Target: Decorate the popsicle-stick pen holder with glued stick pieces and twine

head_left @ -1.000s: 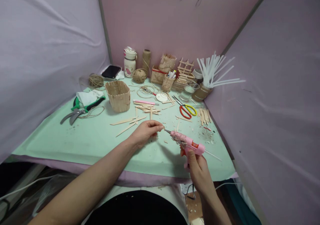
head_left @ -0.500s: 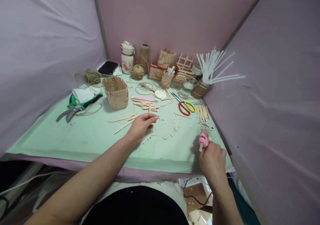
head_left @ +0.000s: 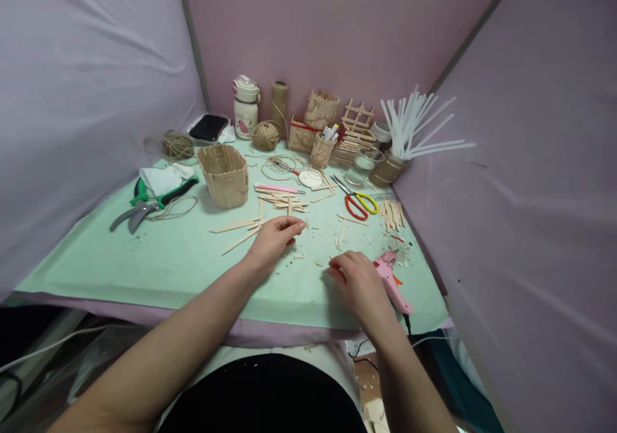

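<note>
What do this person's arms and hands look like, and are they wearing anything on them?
The left hand and right hand are ungloved human hands with five-fingered shapes. No sleeve, watch, bracelet or ring shows on either visible forearm or hand. Between the arms, a plain black cloth garment carries a few pale specks.

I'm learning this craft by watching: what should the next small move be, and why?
Probably bring the right hand over to the left hand to help steady the tiny pale piece: the left seems to pinch it alone, while the right looks empty, the pink glue gun lying beside it.
</note>
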`<state>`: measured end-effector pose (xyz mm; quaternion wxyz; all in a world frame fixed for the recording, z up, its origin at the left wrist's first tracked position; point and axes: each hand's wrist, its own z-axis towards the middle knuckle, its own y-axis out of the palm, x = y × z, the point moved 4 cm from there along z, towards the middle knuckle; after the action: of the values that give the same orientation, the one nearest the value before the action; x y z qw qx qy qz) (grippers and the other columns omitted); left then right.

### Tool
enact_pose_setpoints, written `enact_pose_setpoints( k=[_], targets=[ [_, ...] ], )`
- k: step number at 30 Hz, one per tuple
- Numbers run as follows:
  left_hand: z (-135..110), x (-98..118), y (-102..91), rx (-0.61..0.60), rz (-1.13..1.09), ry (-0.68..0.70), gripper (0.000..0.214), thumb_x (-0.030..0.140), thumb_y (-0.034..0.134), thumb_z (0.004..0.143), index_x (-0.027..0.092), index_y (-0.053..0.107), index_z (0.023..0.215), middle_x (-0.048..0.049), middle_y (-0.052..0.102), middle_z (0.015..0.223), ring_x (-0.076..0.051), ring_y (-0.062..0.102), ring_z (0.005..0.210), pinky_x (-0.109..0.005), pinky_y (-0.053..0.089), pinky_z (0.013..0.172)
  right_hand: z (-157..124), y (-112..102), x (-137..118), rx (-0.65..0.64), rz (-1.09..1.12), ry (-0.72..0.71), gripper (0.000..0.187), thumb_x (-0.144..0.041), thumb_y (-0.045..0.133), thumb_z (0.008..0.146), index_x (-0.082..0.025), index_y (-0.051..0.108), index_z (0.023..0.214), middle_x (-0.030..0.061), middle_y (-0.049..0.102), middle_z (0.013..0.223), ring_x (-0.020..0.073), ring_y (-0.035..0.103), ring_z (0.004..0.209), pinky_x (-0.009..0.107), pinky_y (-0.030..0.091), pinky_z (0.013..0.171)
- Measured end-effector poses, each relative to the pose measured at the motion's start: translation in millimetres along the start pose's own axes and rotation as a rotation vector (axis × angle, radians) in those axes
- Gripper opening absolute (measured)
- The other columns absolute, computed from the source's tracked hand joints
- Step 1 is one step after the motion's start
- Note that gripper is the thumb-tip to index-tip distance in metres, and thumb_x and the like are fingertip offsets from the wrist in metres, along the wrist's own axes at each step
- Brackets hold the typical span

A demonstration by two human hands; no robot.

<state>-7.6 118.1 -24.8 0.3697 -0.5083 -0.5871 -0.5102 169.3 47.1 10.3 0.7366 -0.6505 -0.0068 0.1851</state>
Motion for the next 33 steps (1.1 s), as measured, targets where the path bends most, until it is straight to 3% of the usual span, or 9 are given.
enact_pose_setpoints(
  k=[5, 14, 16, 19, 22, 24, 28, 33],
  targets=[
    [-1.6, 2.2, 1.1, 0.006, -0.010, -0.007, 0.028, 0.042, 0.076, 0.064, 0.018, 0.069, 0.078, -0.0011, 0.060, 0.079, -0.011, 0.051, 0.073, -0.025, 0.039, 0.068, 14.4, 22.6, -18.2, -0.035, -0.071, -0.068, 0.016, -0.015, 0.055, 0.090, -0.017, 0.069, 0.082, 0.0071, 0.066, 0.082, 0.0229, 0.056, 0.085, 0.031, 0.041, 0.078],
    [-0.8, 0.6, 0.5, -0.006, -0.005, 0.017, 0.028, 0.042, 0.075, 0.064, 0.018, 0.070, 0.078, -0.0015, 0.061, 0.079, -0.011, 0.050, 0.071, -0.025, 0.039, 0.067, 16.3, 28.1, -17.2, 0.029, -0.081, -0.089, 0.022, -0.007, 0.049, 0.086, -0.016, 0.064, 0.074, 0.0089, 0.063, 0.075, 0.0235, 0.053, 0.078, 0.034, 0.039, 0.074],
    [-1.1, 0.5, 1.0, -0.009, -0.004, 0.018, 0.029, 0.043, 0.075, 0.063, 0.018, 0.070, 0.078, -0.0018, 0.061, 0.079, -0.011, 0.050, 0.070, -0.025, 0.038, 0.066, 17.3, 24.6, -12.5, 0.087, 0.105, -0.010, 0.018, -0.011, 0.050, 0.085, -0.016, 0.063, 0.074, 0.0079, 0.063, 0.076, 0.0223, 0.054, 0.077, 0.033, 0.039, 0.073],
    [-2.3, 0.7, 2.4, -0.012, 0.011, 0.009, 0.030, 0.044, 0.076, 0.061, 0.018, 0.070, 0.075, -0.0022, 0.062, 0.077, -0.011, 0.051, 0.068, -0.026, 0.038, 0.064, 20.7, 22.0, 1.5, 0.165, 0.618, 0.217, 0.013, -0.025, 0.057, 0.083, -0.018, 0.064, 0.075, 0.0037, 0.064, 0.075, 0.0180, 0.054, 0.069, 0.030, 0.040, 0.066],
    [-3.5, 0.8, 5.0, -0.047, 0.019, -0.002, 0.029, 0.043, 0.077, 0.060, 0.018, 0.070, 0.073, -0.0025, 0.063, 0.076, -0.012, 0.051, 0.068, -0.026, 0.039, 0.064, 27.7, 29.7, 9.5, 0.174, 1.104, 0.425, 0.019, -0.037, 0.065, 0.076, -0.018, 0.066, 0.075, -0.0011, 0.060, 0.066, 0.0131, 0.048, 0.059, 0.027, 0.037, 0.059],
    [-3.7, 0.3, 6.5, -0.070, 0.020, -0.004, 0.028, 0.042, 0.076, 0.061, 0.018, 0.070, 0.073, -0.0024, 0.064, 0.076, -0.011, 0.050, 0.066, -0.026, 0.038, 0.063, 33.9, 36.0, 8.3, 0.197, 1.318, 0.484, 0.018, -0.037, 0.069, 0.071, -0.019, 0.066, 0.072, -0.0027, 0.057, 0.064, 0.0111, 0.044, 0.056, 0.026, 0.035, 0.056],
    [-3.1, -1.7, 7.5, -0.076, 0.030, -0.002, 0.025, 0.040, 0.076, 0.062, 0.018, 0.069, 0.071, -0.0007, 0.063, 0.072, -0.010, 0.048, 0.061, -0.025, 0.037, 0.060, 42.6, 47.2, 0.1, 0.256, 1.520, 0.560, 0.015, -0.033, 0.072, 0.066, -0.019, 0.065, 0.067, -0.0033, 0.055, 0.063, 0.0102, 0.041, 0.055, 0.025, 0.031, 0.052],
    [-3.5, -2.3, 8.6, -0.087, 0.046, 0.015, 0.024, 0.039, 0.074, 0.063, 0.017, 0.069, 0.070, -0.0010, 0.063, 0.072, -0.010, 0.048, 0.062, -0.025, 0.037, 0.060, 45.4, 53.5, -6.1, 0.309, 1.514, 0.574, 0.017, -0.033, 0.071, 0.066, -0.018, 0.064, 0.064, -0.0032, 0.055, 0.063, 0.0100, 0.039, 0.057, 0.025, 0.030, 0.053]
  ],
)
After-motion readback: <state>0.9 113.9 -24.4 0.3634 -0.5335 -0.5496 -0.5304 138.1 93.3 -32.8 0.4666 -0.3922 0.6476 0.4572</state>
